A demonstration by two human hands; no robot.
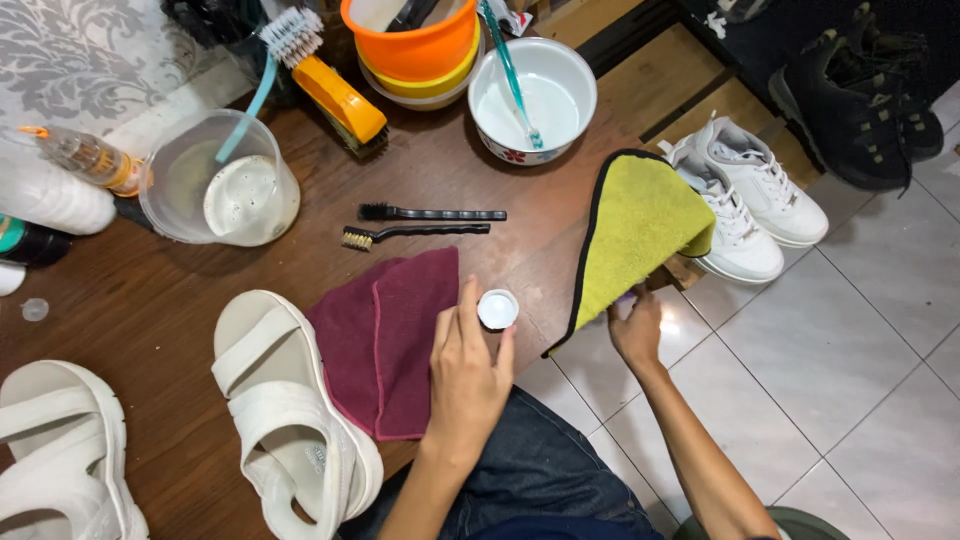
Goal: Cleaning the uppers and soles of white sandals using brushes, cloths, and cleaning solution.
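So the left hand (468,372) is pinching a small white cap (497,309) at its fingertips, right at the near edge of the tabletop (140,310), just right of the maroon cloth (388,338). The right hand (637,330) is off that same edge, gripping the bottom corner of a yellow microfiber cloth (640,225); its long side runs up and away from the cap. A white sandal (290,420) sits left of the maroon cloth. Beyond the cap lie two little detail brushes (425,223), then a white bowl (533,100) with a toothbrush, and white sneakers (745,205) on the floor further right.
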